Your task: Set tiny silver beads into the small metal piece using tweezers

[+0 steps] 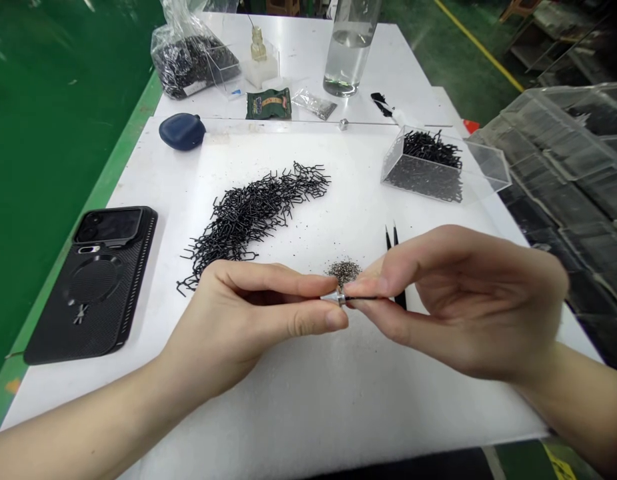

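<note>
left hand pinches metal sleeve | right hand pinches black wire | tip at sleeve (touching)

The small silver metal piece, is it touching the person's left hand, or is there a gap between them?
Touching. The head view shows the left hand pinching the small silver metal piece between its fingertips, with no gap visible.

Phone is being kept on table left of wire heap, acrylic box being kept right, tweezers beside right hand
</note>
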{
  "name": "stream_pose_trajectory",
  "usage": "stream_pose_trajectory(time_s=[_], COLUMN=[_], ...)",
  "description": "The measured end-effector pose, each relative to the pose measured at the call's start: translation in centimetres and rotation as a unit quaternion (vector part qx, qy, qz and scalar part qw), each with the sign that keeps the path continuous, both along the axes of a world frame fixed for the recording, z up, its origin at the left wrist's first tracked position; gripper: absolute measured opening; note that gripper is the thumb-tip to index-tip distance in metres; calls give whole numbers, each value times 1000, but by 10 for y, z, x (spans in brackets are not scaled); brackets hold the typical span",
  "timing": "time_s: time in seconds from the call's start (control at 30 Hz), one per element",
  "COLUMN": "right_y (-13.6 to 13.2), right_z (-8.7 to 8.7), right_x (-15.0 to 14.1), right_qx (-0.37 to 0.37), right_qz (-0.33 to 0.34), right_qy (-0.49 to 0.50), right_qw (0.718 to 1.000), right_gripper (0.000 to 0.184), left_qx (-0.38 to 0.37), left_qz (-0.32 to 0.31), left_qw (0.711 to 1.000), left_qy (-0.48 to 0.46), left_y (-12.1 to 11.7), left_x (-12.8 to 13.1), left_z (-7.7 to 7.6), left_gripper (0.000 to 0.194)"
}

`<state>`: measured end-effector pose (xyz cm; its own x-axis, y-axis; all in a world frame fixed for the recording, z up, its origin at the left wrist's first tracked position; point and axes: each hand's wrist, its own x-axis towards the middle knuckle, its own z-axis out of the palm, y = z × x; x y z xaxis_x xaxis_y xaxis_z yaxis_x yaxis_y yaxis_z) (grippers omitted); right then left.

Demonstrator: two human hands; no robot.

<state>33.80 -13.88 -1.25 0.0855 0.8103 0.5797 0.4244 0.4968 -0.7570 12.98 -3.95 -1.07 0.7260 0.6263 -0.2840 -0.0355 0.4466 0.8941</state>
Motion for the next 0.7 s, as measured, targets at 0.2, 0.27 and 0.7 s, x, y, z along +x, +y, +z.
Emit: stream_pose_trajectory(time_s=[0.2, 0.27, 0.7], right_y=[0, 0, 3], right_z=[-5, -6, -5], right_x=[1, 2, 2], right_qx=[4, 3, 21], right_qz=[14, 14, 16], right_qy=[23, 25, 31], right_qw=[1000, 1000, 999], right_gripper=[34, 34, 38], left_qx=[10, 14, 5], left_qz=[1, 2, 0], left_qw=[1000, 1000, 999], left_qy=[2, -2, -32], left_y=[0, 0, -1], left_x=[0, 0, -1], left_z=[-1, -2, -5], left_gripper=[26, 25, 25])
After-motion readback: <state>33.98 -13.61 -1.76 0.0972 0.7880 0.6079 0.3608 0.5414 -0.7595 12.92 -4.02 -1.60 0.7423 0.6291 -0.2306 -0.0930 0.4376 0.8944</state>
